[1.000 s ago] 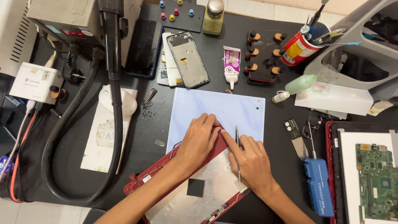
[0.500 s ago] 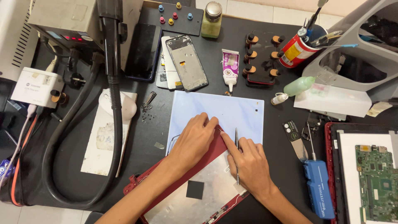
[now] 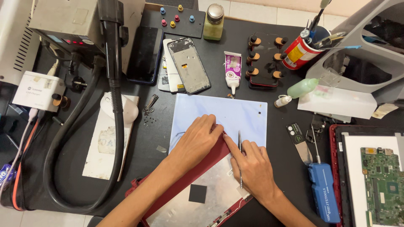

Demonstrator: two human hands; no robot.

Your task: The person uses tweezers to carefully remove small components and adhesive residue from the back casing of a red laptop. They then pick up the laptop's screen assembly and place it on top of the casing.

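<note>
Both hands are down on the red-framed panel (image 3: pixel 202 189), lying face down at about 6 o'clock on the black bench, its top corner over the pale blue mat (image 3: pixel 235 115); left hand (image 3: pixel 195 141) lies flat, fingers together, pressing the red edge; right hand (image 3: pixel 252 164) presses its index fingertip on the same corner while pinching thin metal tweezers (image 3: pixel 240 157) against the palm, so it's closed on them; blue tool (image 3: pixel 323 191) sits at 3 o'clock; bare phone frame (image 3: pixel 188 65) at 12; black hose (image 3: pixel 101 138) loops at 9.
</note>
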